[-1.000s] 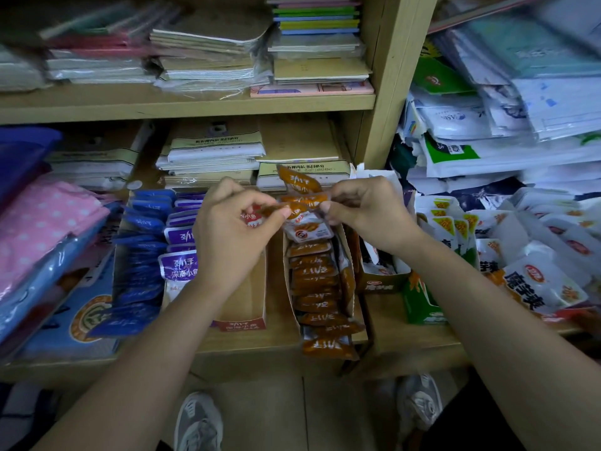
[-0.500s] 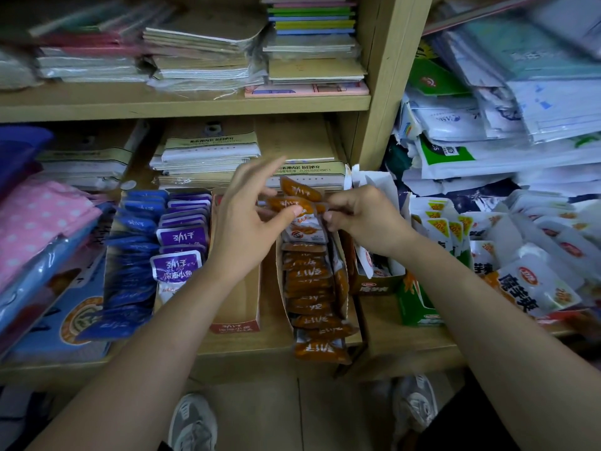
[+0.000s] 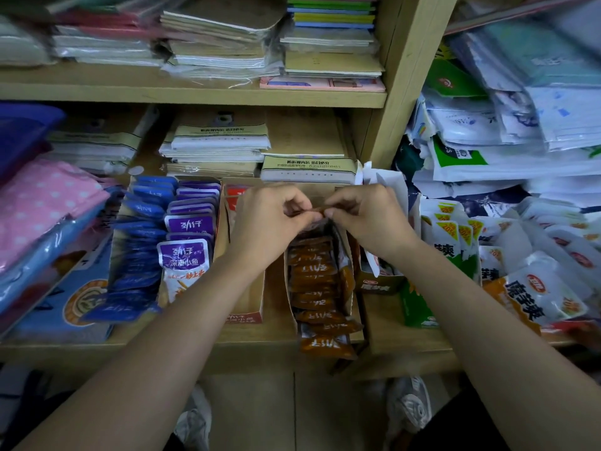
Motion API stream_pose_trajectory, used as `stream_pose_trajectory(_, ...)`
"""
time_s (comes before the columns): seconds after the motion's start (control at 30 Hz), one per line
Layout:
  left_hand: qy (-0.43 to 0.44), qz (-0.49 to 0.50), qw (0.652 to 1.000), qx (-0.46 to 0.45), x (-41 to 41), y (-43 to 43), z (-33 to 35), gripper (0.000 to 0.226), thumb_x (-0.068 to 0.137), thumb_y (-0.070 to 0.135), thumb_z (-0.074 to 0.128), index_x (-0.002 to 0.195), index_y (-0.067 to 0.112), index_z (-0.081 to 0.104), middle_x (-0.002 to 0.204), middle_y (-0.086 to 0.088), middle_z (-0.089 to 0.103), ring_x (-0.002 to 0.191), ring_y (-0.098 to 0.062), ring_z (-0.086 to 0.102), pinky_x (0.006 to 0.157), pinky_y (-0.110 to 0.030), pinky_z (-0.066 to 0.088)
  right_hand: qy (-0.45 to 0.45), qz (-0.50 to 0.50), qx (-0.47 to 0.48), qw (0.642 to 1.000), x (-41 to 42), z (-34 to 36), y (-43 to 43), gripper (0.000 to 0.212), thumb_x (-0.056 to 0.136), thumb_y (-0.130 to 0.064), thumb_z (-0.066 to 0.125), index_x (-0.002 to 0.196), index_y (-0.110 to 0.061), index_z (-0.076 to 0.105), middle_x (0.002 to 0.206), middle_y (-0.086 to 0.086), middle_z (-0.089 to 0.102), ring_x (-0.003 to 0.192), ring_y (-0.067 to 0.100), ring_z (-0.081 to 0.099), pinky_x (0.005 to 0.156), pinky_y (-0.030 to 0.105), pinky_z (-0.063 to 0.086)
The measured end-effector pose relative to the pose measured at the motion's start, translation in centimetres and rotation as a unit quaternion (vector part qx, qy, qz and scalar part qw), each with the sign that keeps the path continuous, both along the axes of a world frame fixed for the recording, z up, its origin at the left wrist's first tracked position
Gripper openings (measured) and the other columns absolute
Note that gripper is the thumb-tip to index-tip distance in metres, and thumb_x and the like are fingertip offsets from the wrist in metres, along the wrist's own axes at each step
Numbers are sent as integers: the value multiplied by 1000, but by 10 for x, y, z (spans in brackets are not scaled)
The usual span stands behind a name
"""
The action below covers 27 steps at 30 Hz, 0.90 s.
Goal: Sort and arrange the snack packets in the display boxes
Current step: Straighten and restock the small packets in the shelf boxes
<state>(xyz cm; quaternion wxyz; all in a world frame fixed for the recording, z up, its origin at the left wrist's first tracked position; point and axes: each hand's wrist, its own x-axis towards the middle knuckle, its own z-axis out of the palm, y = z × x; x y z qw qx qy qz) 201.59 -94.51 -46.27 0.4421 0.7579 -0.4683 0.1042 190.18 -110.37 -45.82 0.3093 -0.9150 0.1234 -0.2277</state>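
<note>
- The left hand (image 3: 270,219) and right hand (image 3: 367,219) pinch one brown packet (image 3: 320,209) between curled fingertips, over the back end of a narrow cardboard box (image 3: 351,288).
- The box holds a row of brown packets and sits on a wooden shelf (image 3: 276,336).
- Purple packets (image 3: 185,255) and blue packets (image 3: 140,242) stand to its left; white packets (image 3: 546,297) pile up on the right.
- Notebooks (image 3: 221,30) are stacked on the shelf above; a tiled floor (image 3: 253,411) and shoes (image 3: 409,405) show below.

Left forearm (image 3: 146,346) and right forearm (image 3: 487,320): bare to the frame edge. Left hand (image 3: 273,219) and right hand (image 3: 367,219): bare. Footwear: grey-white trainers, left shoe (image 3: 195,421), right shoe (image 3: 409,408), detail blurred. Dark garment (image 3: 455,428) at lower right, type indeterminate.
</note>
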Motion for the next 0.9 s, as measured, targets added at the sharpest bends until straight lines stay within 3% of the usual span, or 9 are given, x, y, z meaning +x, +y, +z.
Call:
stream_pose_trajectory(0.13,36,-40,998,19,10,3,1,4,87,26,79,91,24,81,80,18,72,73,2,68,64,-19,55,25,4,-14,1000,3,0,-3,13,90,-10,73,100,-14,79,89,-9,73,85,8,69,87,35,59)
stream_pose_trajectory(0.2,26,-33,995,86,9,5,-4,4,88,31,78,90,30,80,77,25,67,70,9,62,60,-12,44,62,25,-41,997,0,-4,0,22,89,-9,74,110,-16,77,101,-8,74,88,-1,66,90,28,57)
stream_pose_trajectory(0.27,10,-21,991,132,6,5,-9,7,88,39,76,91,34,79,77,25,64,70,9,58,56,-10,34,55,26,-38,997,-8,-5,3,33,88,-10,75,120,-21,73,105,-17,69,82,-14,61,83,11,53)
stream_pose_trajectory(0.33,-21,-5,991,133,3,6,-11,11,88,42,75,95,34,78,84,18,68,78,1,59,58,-17,38,24,-5,-23,999,-22,-3,6,36,86,-13,77,120,-24,71,101,-19,68,78,-8,64,75,11,54)
stream_pose_trajectory(0.4,-68,-9,992,107,0,10,-12,17,87,40,75,100,31,77,94,13,70,90,-7,60,65,-25,46,-11,-25,-34,999,-42,1,10,27,84,-16,80,111,-21,75,92,-9,70,77,3,66,71,19,57)
stream_pose_trajectory(0.47,-95,-61,990,83,-6,16,-15,20,86,39,73,102,28,76,98,11,67,96,-8,57,71,-24,46,-13,-13,-90,996,-61,3,18,17,83,-23,80,99,-18,77,87,-5,68,78,8,64,70,24,56)
stream_pose_trajectory(0.6,-115,-210,956,172,-25,22,-33,23,86,39,74,108,31,76,100,12,63,97,-11,51,78,-33,47,85,-18,-186,979,-83,-10,26,22,79,-40,77,77,-17,76,75,-7,59,76,8,51,65,27,47)
stream_pose_trajectory(0.77,-170,-206,942,201,-35,15,-44,22,86,37,77,108,37,77,104,11,63,100,-14,48,83,-38,44,134,-64,-127,981,-91,-33,35,19,77,-36,84,73,-19,78,67,-5,67,63,14,64,62,34,55)
stream_pose_trajectory(0.9,-186,-196,946,182,-35,11,-47,16,86,38,77,101,36,79,97,11,60,96,-14,46,79,-35,37,92,-98,-22,991,-89,-47,40,10,81,-23,81,73,-18,79,63,-7,70,59,7,65,60,32,55)
